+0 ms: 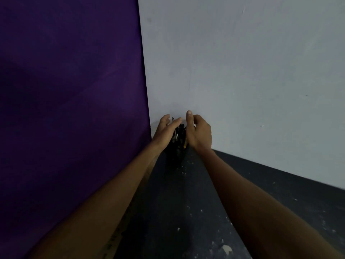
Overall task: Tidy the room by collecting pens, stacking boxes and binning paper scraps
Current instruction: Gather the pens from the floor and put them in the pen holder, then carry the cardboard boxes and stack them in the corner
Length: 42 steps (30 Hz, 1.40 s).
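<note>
While cupped from both sides, pens (179, 135): dark bundle with a few pale tips and a speck of yellow, upright in the corner between purple backdrop (71, 90) and grey wall (242, 71), lower end down toward the floor (168, 202); loose or in a holder, not possible to tell.
Left hand (167, 128): wide, fingers fairly straight and laid along the left flank of the bundle, probably as a stop against pens fanning out toward the backdrop.
Right hand (199, 131): back turned to the camera, one digit upright above the pen tops, other fingers curled; closed round the pens or only curled beside them, impossible to say, fingertips hidden behind the hand itself.
Reason for the two-sided hold: thin round things, likely to scatter if taken from one side only; seemingly squeezed into one bunch ahead of lifting.
Purple backdrop: hanging down the left, close beside the left forearm.
Grey wall: behind both hands.
Floor: dark, dusted with white specks (183, 173) between the forearms.
Pale scrap (226, 248): near the bottom edge, just beside the right forearm, well apart from the pens; apparently left for binning.
Step in hand: collecting pens; no boxes or bin in view.
Risk: a pen slipping out below the hands.
</note>
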Each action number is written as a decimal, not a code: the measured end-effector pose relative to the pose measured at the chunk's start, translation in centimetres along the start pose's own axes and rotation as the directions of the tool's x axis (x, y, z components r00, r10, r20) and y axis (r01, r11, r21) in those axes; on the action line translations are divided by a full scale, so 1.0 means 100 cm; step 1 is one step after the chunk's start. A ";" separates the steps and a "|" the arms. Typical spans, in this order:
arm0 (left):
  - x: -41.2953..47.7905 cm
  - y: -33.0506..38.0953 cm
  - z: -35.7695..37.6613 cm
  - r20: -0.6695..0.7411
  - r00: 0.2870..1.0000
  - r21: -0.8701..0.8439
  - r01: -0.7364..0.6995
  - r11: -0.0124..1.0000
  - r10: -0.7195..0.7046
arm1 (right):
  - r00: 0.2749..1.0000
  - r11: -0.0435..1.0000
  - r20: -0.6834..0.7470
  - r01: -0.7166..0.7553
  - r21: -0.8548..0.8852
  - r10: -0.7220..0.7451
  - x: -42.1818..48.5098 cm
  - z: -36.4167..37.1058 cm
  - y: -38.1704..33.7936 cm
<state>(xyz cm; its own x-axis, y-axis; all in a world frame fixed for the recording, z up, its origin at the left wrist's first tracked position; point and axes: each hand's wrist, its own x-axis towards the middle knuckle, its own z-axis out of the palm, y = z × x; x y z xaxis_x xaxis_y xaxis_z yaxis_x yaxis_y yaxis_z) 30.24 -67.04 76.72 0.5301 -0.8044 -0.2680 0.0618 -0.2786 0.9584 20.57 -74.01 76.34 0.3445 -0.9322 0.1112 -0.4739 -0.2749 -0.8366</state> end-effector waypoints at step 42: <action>-0.466 -0.114 -0.049 -0.496 0.860 0.137 0.216 0.967 -0.122 | 0.593 0.914 0.760 0.406 0.005 -0.267 -0.380 -0.071 -0.041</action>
<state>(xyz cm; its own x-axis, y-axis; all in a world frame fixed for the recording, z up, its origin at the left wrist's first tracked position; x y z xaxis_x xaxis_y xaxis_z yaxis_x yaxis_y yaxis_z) 8.98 -23.76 78.74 0.8675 -0.3976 -0.2988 0.0582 -0.5154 0.8550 3.68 -39.13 79.38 0.9466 -0.3003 -0.1178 -0.2892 -0.6287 -0.7219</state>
